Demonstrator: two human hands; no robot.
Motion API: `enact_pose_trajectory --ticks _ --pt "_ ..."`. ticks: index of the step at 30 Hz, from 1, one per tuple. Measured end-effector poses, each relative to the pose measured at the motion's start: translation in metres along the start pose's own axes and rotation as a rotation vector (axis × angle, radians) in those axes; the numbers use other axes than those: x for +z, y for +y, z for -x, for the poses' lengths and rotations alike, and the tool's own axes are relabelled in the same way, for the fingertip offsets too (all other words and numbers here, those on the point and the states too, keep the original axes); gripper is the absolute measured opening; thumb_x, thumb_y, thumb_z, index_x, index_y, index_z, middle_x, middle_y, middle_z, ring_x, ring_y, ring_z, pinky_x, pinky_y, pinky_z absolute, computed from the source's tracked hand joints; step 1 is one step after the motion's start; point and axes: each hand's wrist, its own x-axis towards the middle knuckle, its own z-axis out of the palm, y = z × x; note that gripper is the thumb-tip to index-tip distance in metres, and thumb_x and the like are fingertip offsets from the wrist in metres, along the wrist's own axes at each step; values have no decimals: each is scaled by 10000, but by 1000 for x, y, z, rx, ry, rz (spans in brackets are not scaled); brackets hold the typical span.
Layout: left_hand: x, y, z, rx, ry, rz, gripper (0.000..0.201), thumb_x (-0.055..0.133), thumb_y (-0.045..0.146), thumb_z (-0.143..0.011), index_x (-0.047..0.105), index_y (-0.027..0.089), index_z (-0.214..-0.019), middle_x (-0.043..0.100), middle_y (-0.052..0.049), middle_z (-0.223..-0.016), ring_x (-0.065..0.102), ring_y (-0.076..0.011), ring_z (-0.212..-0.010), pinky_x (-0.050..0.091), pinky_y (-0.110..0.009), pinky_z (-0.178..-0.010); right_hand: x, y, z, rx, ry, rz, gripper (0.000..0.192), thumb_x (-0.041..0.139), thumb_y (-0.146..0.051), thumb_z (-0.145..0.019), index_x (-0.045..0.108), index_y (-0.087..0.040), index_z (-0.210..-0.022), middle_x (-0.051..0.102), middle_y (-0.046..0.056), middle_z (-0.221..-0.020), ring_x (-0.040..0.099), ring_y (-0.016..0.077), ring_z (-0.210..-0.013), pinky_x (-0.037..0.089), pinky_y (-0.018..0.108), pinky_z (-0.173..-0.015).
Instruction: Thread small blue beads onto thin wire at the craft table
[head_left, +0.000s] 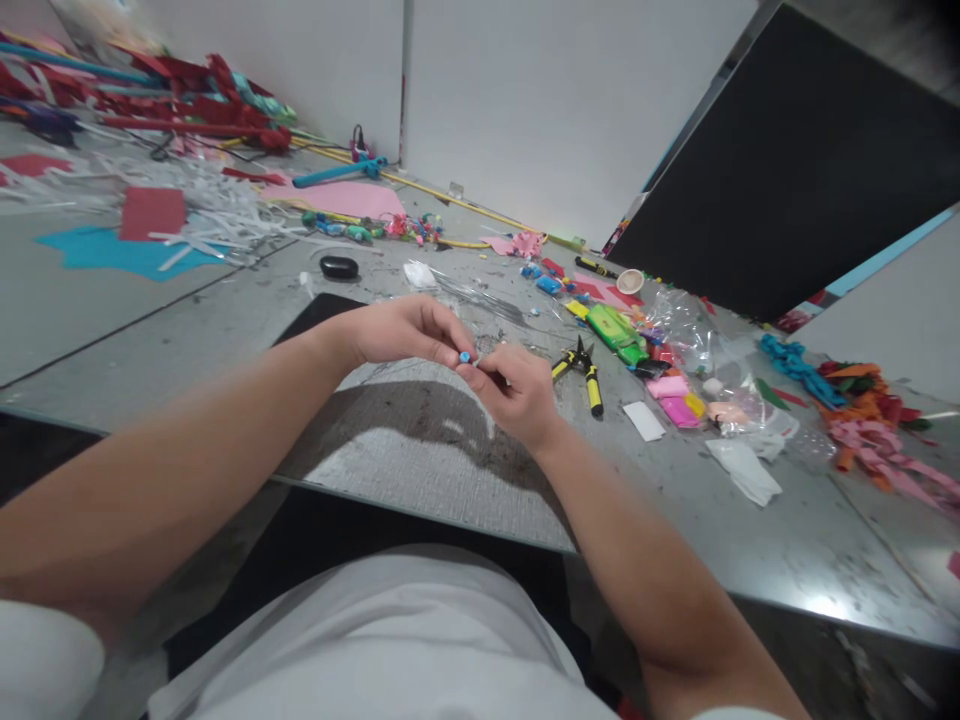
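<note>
A small blue lump (465, 358), perhaps modelling clay, sits between the fingertips of both hands over the table. My left hand (412, 332) is closed in a pinch on its left side. From the right, my right hand (517, 388) is closed too, thumb and forefinger meeting at the lump. Whether a wire runs from the lump into the right fingers is too small to tell. Beside my right hand lie yellow-and-black pliers (579, 372) with spread handles. Thin wires (480, 298) rest on the table beyond the hands.
A black oval case (339, 267) stands left of the hands. Bright clay packets (615, 330) and clear plastic wrap (679, 325) lie to the right. Paper strips (225, 205) are heaped at the back left, crepe paper (862, 400) at far right. A white panel (525, 110) rises behind.
</note>
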Motion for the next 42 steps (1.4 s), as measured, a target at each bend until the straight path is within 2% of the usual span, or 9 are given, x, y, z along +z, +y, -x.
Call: enact_pose_trajectory --ticks 5,12,19,23,29,33,36,39,42 --pt "0 1 1 12 -31 -43 374 930 509 -696 851 184 -862 785 -92 -834 704 -179 -771 586 -281 -770 0 0 0 -44 38 -44 375 631 -379 -1017 545 -213 -692 473 -50 -604 445 96 -576 372 258 -585" --pt "1 2 1 15 -109 -65 332 883 534 -751 851 213 -831 782 -92 -841 696 -190 -784 575 -313 -802 1 1 2 -17 1 -11 375 627 -455 -1010 578 -218 -723 486 -44 -611 453 106 -583 374 264 -589" --pt "6 8 1 -12 -76 -112 398 869 610 -717 824 215 -751 764 -86 -797 686 -199 -773 566 -339 -795 1 2 2 33 -53 25 440 572 -546 -1019 593 -222 -723 516 -33 -612 459 114 -582 386 275 -600" --pt "6 7 2 -49 -27 -189 420 840 629 -718 813 216 -785 773 -91 -836 697 -212 -818 557 -341 -792 1 2 2 39 -36 2 456 558 -543 -1028 584 -220 -706 504 -33 -609 459 115 -586 390 277 -607" --pt "2 1 2 -156 18 -292 260 758 454 -810 802 220 -916 772 -59 -855 707 -192 -818 535 -306 -768 -3 7 0 54 -105 12 491 578 -564 -1010 547 -220 -661 510 -25 -618 470 120 -607 393 286 -631" --pt "2 -3 -2 -232 74 -477 235 699 359 -856 804 198 -990 778 -49 -889 696 -181 -832 505 -285 -771 -7 18 -1 185 -35 49 559 479 -620 -1029 524 -222 -639 502 -15 -601 472 129 -599 379 305 -636" --pt "2 -11 -5 -287 -3 -676 227 739 320 -816 820 175 -970 782 -59 -888 679 -186 -810 477 -284 -751 -8 30 0 327 59 53 603 387 -650 -1042 499 -227 -626 474 -13 -582 470 138 -592 367 317 -633" --pt "1 -20 -9 -305 -82 -815 226 772 294 -785 832 181 -971 786 -57 -918 674 -181 -805 457 -276 -750 -6 42 2 442 70 13 590 403 -678 -1018 512 -233 -647 436 -30 -564 446 138 -567 358 315 -617" --pt "-2 -26 -11 -337 1 -904 300 837 365 -734 822 185 -974 766 -51 -903 664 -186 -802 447 -271 -739 -3 50 4 513 34 -4 556 439 -661 -999 502 -235 -647 406 -42 -555 428 136 -564 338 312 -606"
